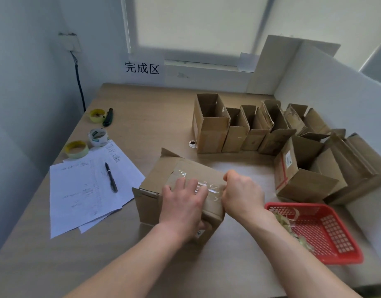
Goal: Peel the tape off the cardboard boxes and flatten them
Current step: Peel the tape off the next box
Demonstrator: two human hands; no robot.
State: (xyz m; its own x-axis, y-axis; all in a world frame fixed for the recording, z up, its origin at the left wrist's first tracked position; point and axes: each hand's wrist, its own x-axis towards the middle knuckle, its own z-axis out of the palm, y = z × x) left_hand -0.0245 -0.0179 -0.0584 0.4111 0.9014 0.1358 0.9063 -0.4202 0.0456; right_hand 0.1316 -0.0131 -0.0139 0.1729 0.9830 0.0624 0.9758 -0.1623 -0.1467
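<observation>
A brown cardboard box point(161, 179) lies on the table in front of me, with a strip of clear tape point(208, 187) across its top face. My left hand point(183, 203) lies flat on the box top, its thumb wrapped over the near edge. My right hand point(242, 192) is closed at the box's right edge, pinching the crinkled end of the tape. A row of open cardboard boxes point(211, 123) stands behind, at the centre and right.
A red plastic basket point(335, 233) with peeled tape scraps sits at the near right. On the left lie paper sheets point(82, 190) with a black pen point(111, 177), three tape rolls point(98, 137) and a utility knife point(108, 117). White partitions enclose the table.
</observation>
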